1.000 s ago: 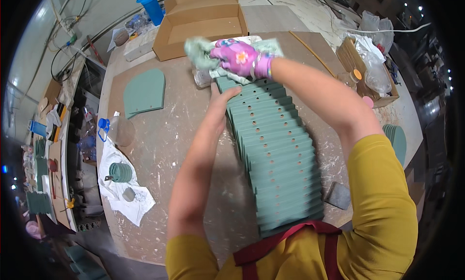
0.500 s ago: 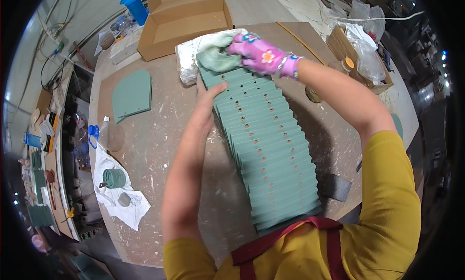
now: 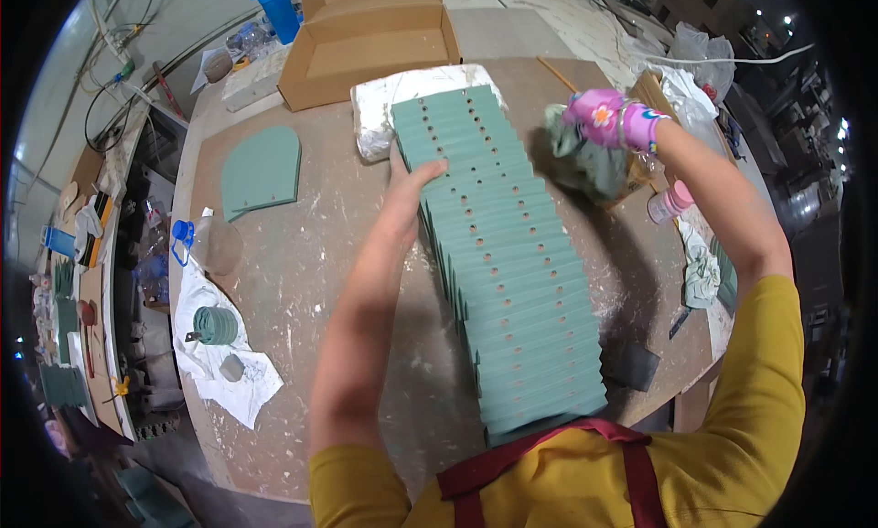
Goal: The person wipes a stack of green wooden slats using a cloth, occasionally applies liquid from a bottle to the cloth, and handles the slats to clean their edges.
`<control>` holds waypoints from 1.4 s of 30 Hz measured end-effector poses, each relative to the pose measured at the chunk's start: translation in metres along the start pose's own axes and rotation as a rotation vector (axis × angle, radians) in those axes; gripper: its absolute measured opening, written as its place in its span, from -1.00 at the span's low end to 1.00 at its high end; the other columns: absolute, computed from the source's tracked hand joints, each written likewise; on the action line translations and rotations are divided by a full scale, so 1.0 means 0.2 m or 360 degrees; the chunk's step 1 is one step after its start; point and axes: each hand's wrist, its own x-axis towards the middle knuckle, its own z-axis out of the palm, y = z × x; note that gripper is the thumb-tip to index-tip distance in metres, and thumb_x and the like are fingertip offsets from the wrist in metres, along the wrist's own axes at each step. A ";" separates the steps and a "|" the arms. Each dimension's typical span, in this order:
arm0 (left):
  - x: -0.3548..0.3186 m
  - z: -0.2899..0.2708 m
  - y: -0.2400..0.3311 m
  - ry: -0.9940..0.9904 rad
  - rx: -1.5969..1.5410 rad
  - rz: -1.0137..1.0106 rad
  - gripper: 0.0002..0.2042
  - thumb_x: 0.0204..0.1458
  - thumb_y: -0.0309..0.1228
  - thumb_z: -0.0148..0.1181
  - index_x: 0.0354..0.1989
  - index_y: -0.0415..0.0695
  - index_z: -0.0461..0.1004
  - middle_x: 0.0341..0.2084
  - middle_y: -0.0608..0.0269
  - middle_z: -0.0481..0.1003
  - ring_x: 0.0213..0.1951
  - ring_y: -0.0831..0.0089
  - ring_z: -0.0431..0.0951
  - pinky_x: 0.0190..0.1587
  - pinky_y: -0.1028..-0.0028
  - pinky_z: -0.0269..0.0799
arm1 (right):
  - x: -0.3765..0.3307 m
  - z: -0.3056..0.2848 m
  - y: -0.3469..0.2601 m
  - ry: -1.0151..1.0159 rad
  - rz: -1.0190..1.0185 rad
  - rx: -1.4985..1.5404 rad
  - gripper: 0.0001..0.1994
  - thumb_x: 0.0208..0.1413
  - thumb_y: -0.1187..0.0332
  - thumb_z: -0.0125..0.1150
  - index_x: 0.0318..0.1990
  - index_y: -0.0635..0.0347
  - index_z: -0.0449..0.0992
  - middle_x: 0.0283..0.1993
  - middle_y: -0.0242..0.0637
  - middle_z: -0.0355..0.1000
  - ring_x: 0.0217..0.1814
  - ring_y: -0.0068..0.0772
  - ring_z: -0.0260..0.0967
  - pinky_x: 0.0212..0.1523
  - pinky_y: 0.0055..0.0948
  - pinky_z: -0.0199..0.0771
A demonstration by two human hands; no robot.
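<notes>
A long row of overlapping green plates (image 3: 512,281), each with small drilled holes, slopes from near my waist up to a white wrapped block (image 3: 373,117), on which its far end rests. My left hand (image 3: 407,199) is bare and grips the row's left edge near the far end, thumb on top and the other fingers mostly hidden. Off the row to the right, my right hand (image 3: 611,121) wears a pink flowered glove and is closed on a crumpled grey-green rag (image 3: 585,167). The rag hangs over the table's right side, slightly blurred.
One rounded green plate (image 3: 262,170) lies at the left. Near it are a clear jug (image 3: 218,243) and a white cloth (image 3: 247,386) bearing a green coil (image 3: 216,326). An open cardboard box (image 3: 370,57) stands behind. On the right are a pink-capped bottle (image 3: 672,202) and a dark block (image 3: 635,367).
My right hand has moved right with the rag, off the far end of the plates, uncovering their holes there. My left hand keeps its grip on the edge.
</notes>
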 end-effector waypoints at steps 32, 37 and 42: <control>-0.03 0.02 0.05 0.0037 0.0257 -0.0214 -0.22 -0.04 -0.20 0.24 0.32 -0.07 -0.06 0.17 0.11 0.17 0.18 0.24 0.21 0.20 0.26 0.19 | -0.18 0.20 -0.28 0.0961 0.0005 0.0733 -0.83 0.10 0.41 0.03 -0.15 0.18 0.37 -0.26 -0.03 0.37 -0.23 -0.03 0.39 -0.23 -0.16 0.42; -0.14 0.04 0.05 0.0066 0.0030 -0.0324 -0.21 0.00 -0.16 0.23 0.33 -0.10 -0.09 0.18 0.08 0.16 0.18 0.23 0.22 0.21 0.25 0.17 | -0.47 0.36 -0.49 0.0057 0.0351 0.1396 -0.79 0.10 0.37 -0.03 -0.14 0.17 0.44 -0.26 -0.10 0.46 -0.26 -0.20 0.46 -0.13 -0.30 0.48; -0.22 0.16 0.05 0.0147 0.0213 -0.0283 -0.24 0.02 -0.25 0.17 0.34 -0.09 -0.13 0.15 0.06 0.20 0.12 0.22 0.29 0.13 0.19 0.28 | -0.42 0.36 -0.68 0.0285 0.0184 0.0890 -0.75 0.02 0.31 0.01 -0.20 0.28 0.43 -0.29 0.01 0.46 -0.23 0.01 0.44 -0.21 -0.16 0.45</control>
